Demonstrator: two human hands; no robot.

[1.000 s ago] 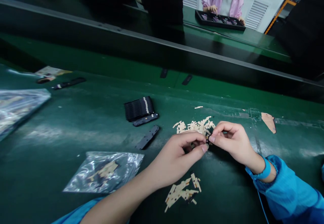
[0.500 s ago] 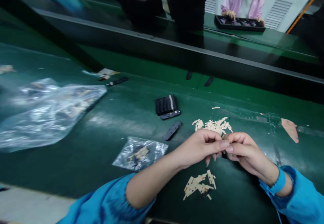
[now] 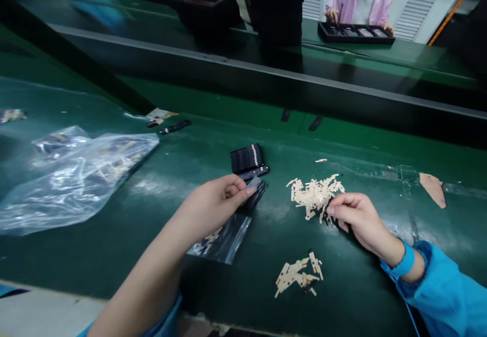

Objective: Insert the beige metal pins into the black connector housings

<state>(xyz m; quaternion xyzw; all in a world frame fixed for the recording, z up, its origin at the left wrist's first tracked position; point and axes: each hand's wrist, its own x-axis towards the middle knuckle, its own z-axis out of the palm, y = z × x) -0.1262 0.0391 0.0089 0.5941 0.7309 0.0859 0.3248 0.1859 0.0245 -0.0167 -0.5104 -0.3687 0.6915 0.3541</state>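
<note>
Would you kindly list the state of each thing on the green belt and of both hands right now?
left hand: pinching a small dark strip over the belt
right hand: fingertips at the edge of the upper pile
upper pile of tan pieces: loose, scattered
lower pile of tan pieces: loose, untouched
stack of black strips: lying in a neat row
small plastic bag: flat, partly under the left arm
large plastic bag: crumpled

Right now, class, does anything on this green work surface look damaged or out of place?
Yes. A torn tan patch shows on the green surface at far right, looking peeled. Loose beige pieces lie in two heaps, and a stray piece sits apart.
</note>
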